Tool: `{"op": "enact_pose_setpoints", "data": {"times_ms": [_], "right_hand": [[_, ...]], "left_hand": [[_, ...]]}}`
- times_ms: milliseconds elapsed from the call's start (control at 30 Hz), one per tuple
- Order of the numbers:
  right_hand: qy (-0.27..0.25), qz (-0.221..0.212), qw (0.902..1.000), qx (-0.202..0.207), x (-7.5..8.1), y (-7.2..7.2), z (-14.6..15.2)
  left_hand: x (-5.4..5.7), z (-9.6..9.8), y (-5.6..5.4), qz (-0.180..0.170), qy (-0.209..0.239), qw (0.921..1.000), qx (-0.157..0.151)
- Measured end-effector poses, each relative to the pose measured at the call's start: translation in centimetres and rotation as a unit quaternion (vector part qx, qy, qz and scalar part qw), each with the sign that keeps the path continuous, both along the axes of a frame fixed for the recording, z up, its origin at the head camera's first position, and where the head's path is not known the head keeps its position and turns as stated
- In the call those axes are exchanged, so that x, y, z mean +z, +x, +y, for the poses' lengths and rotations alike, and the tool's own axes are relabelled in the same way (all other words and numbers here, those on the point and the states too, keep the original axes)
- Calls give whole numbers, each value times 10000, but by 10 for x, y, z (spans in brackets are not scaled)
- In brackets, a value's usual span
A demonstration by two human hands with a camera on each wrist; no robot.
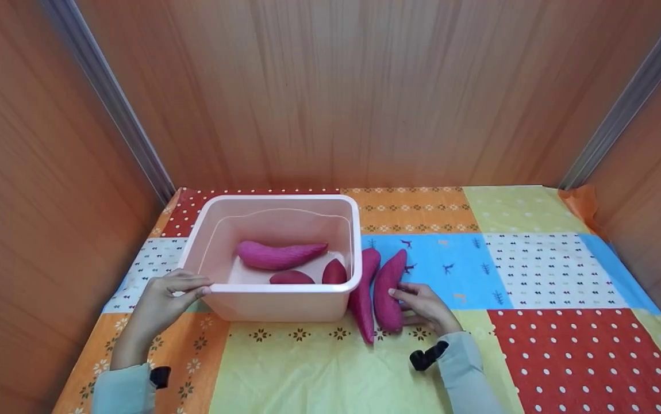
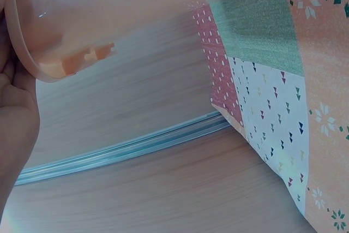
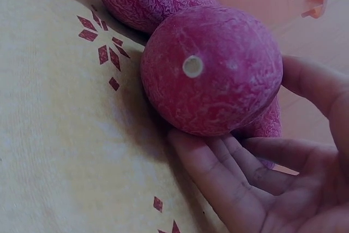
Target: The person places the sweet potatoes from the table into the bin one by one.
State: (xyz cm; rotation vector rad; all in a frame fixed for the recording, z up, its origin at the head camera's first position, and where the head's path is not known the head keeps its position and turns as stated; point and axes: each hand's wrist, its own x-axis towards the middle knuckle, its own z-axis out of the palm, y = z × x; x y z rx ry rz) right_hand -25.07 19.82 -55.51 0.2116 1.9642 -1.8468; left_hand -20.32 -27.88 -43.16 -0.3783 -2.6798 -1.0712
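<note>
A pale pink plastic bin (image 1: 284,288) stands on the table, and my left hand (image 1: 166,302) pinches the front left corner of its rim. Just right of the bin, my right hand (image 1: 427,306) holds a purple-red sweet potato (image 1: 388,293) between thumb and fingers. The right wrist view shows the rounded end of this sweet potato (image 3: 218,80), with a small pale spot, close to the cloth. Beside it a second sweet potato (image 1: 365,293) lies against the bin's right side. Inside the bin are a sweet potato (image 1: 279,256) and two dark red pieces (image 1: 335,272), partly hidden by the front wall.
A patchwork-print cloth (image 1: 554,356) covers the table. Wood-grain panels (image 1: 330,98) enclose the back and both sides, with metal strips (image 1: 118,103) at the corners. Some orange material (image 1: 580,207) lies at the far right edge.
</note>
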Motion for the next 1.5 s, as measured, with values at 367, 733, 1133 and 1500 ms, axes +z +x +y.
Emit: {"op": "enact_pose_setpoints", "data": {"times_ms": [367, 733, 1133, 1500], "right_hand": [[-122, -58, 9999, -67, 0, 0, 0], [-162, -35, 9999, -42, 3, 1, 0], [-233, -47, 9997, 4, 3, 1, 2], [-192, -85, 9997, -97, 0, 0, 2]], "left_hand": [[0, 0, 1, -13, 92, 10000, 8], [0, 0, 0, 36, 30, 10000, -3], [-1, 0, 0, -37, -122, 9999, 84], [1, 1, 1, -301, 14, 9995, 113]]}}
